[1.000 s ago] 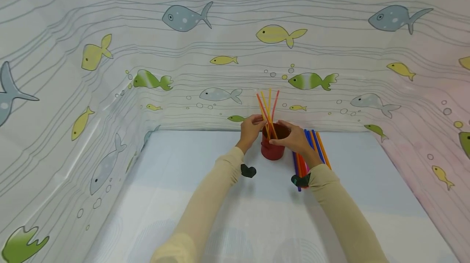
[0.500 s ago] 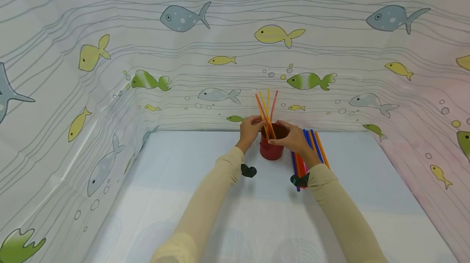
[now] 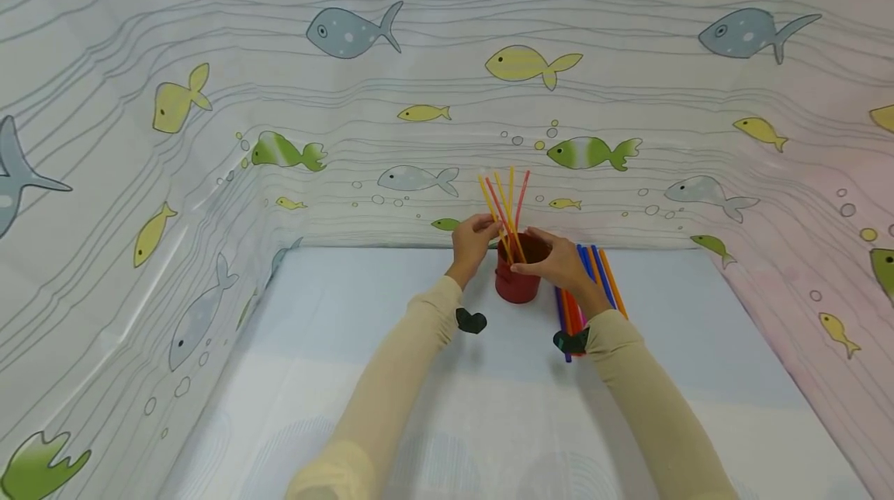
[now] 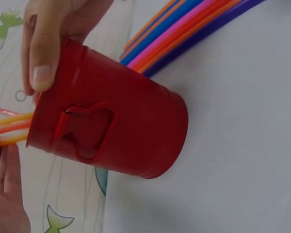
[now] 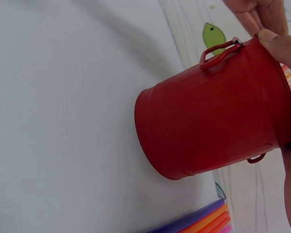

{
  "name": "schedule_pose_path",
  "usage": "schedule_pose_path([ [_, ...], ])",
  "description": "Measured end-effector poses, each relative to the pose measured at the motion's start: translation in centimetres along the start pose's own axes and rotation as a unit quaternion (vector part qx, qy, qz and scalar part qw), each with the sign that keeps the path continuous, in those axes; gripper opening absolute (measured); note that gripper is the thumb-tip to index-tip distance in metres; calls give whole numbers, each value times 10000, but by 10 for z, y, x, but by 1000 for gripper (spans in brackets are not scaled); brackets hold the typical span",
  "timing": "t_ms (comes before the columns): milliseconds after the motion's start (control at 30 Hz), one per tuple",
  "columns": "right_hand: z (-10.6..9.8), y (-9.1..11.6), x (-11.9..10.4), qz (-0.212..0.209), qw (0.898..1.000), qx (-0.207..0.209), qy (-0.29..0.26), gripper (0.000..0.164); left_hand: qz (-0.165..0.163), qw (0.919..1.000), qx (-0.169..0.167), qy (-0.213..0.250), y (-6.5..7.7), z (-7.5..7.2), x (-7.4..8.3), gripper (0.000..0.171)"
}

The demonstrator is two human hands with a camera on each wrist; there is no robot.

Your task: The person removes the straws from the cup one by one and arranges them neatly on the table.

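Observation:
A red metal bucket [image 3: 517, 286] with small side handles stands upright on the table, several yellow, orange and red straws [image 3: 513, 209] leaning out of it. My right hand [image 3: 559, 261] grips its rim, thumb on the near outer side, as the right wrist view also shows at the bucket wall [image 5: 208, 107]. At the bucket's left, my left hand [image 3: 472, 245] pinches a yellow straw [image 3: 486, 193] whose lower end is inside the bucket. The left wrist view shows that straw [image 4: 14, 140] beside the left thumb. The straws' bottom ends are hidden.
To the right of the bucket lies a row of blue, orange, purple, red and pink straws [image 3: 602, 279], partly covered by the right forearm. The white table [image 3: 349, 314] meets a fish-patterned sheet [image 3: 335, 205] behind and at both sides.
My left hand has shifted slightly up and left. The yellow straw in it now stands apart at the left of the bunch. My right hand stays on the bucket.

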State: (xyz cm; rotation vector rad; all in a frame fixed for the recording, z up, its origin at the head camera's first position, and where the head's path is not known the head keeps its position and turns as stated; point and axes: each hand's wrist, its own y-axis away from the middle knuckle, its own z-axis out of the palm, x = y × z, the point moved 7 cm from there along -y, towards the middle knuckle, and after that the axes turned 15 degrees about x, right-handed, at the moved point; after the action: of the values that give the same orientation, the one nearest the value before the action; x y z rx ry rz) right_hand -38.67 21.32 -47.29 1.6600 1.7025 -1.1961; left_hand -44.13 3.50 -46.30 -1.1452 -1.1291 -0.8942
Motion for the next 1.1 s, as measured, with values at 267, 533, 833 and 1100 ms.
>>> schedule_pose_path([
  [267,-1,-1,0,61,10000,-4,-67,93,146,9995,-82,282,-8,-5,20,26],
  [533,0,-1,2,33,10000,-32,-17,93,350,9984,79,430,-21,-17,47,29],
  [833,1,-3,-1,120,9998,-146,-20,93,171,9939,-195,1075,-28,-30,79,32],
  [1100,1,-4,5,198,9997,-125,-15,91,118,9896,-236,1411,-31,-39,96,30],
])
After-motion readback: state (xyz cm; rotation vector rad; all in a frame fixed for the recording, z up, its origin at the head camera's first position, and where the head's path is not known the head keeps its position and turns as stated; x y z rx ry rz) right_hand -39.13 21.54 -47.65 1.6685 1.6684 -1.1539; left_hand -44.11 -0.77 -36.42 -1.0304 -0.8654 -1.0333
